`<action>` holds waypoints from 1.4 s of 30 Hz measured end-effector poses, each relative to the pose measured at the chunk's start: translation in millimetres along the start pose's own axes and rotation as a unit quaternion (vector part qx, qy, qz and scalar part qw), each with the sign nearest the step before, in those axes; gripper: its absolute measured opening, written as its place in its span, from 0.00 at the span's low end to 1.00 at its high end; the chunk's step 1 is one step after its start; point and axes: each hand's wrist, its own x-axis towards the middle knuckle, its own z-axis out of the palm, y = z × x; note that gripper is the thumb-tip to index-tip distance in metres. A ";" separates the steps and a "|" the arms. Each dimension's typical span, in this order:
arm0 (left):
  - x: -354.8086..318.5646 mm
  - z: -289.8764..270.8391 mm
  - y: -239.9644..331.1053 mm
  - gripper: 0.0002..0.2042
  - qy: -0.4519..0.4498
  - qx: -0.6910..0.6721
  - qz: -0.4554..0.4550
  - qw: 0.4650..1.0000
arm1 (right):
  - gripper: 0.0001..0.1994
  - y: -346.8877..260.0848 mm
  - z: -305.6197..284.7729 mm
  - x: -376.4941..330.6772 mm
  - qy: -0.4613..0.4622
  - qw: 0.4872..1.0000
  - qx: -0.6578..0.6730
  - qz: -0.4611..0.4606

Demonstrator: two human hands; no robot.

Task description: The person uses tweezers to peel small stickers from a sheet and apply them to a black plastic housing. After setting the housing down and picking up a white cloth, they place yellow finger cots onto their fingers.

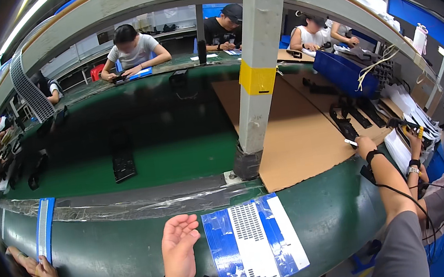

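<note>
Left hand point(181, 248): half-curled, empty, beside blue board point(274, 234), near edge of tabletop point(109, 257). Right hand point(366, 147): right edge of cardboard point(292, 149), grip unclear (white piece point(350, 142) alongside). Post point(257, 51): cardboard's left edge.

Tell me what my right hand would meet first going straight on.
Your right hand would probably meet the black strap-like part lying just ahead on the cardboard; depth there is unclear.

The lower edge cuts off the black-marked white strip point(255, 248) (its end hidden)
</note>
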 end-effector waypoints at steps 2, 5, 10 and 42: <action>-0.7 0.9 -3.8 0.14 -0.022 0.004 -0.007 1.000 | 0.06 -7.2 -23.8 -26.4 0.042 0.997 0.038 -0.054; -4.4 12.6 0.4 0.14 -0.076 -0.066 -0.120 0.988 | 0.07 -47.4 -80.3 -80.3 0.135 0.972 0.122 -0.150; -34.6 12.2 18.7 0.20 -0.511 0.028 -0.360 0.780 | 0.09 -131.6 -209.0 -210.2 -0.069 0.860 0.458 -0.213; -1.5 9.4 20.8 0.26 0.001 -0.091 -0.020 0.996 | 0.09 -293.0 -57.2 -202.7 -0.244 0.458 0.854 0.025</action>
